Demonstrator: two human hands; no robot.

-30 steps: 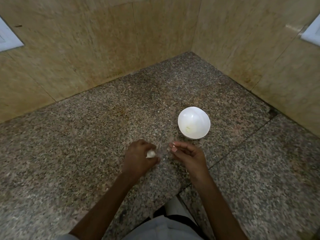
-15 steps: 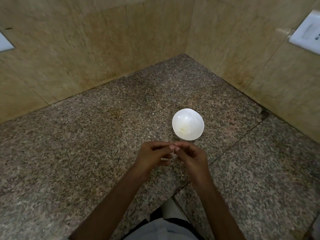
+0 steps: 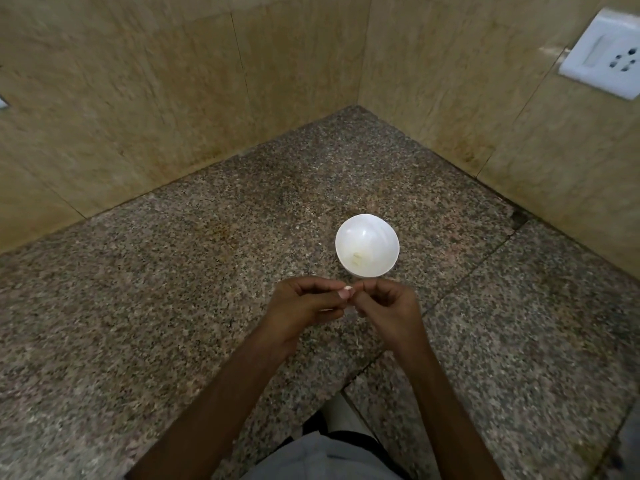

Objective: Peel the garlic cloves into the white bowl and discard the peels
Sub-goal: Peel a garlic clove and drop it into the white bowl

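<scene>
**A:** Where is the garlic clove?

**B:** The garlic clove (image 3: 327,310) is held between the two hands, over the tabletop and on the near side of the white bowl. Only a pale sliver shows under the left fingers. The rest is hidden.

**A:** How do the hands hold it?

**B:** The left hand (image 3: 304,303) is closed around it, fingers curled under and thumb laid across the top. The right hand (image 3: 384,303) is curled too, and its fingertips meet the left thumb tip and pinch at the same spot. Both hands are apart from the bowl.

**A:** And the bowl?

**B:** The white bowl (image 3: 381,237) stands upright on the stone just beyond the knuckles. A few pale peeled pieces (image 3: 357,257) lie in its bottom.

**A:** What room is there around it?

**B:** The speckled granite tabletop (image 3: 156,306) spreads wide to the left of the hands. Beyond the bowl it runs back into a corner where two tiled walls (image 3: 138,98) meet. A seam (image 3: 479,265) crosses the stone on the right, passing near the right hand. The near edge steps inward below the forearms, where the person's grey clothing (image 3: 322,459) shows. A white socket plate (image 3: 604,53) sits high on the right wall, well apart from the bowl and hands.
</scene>
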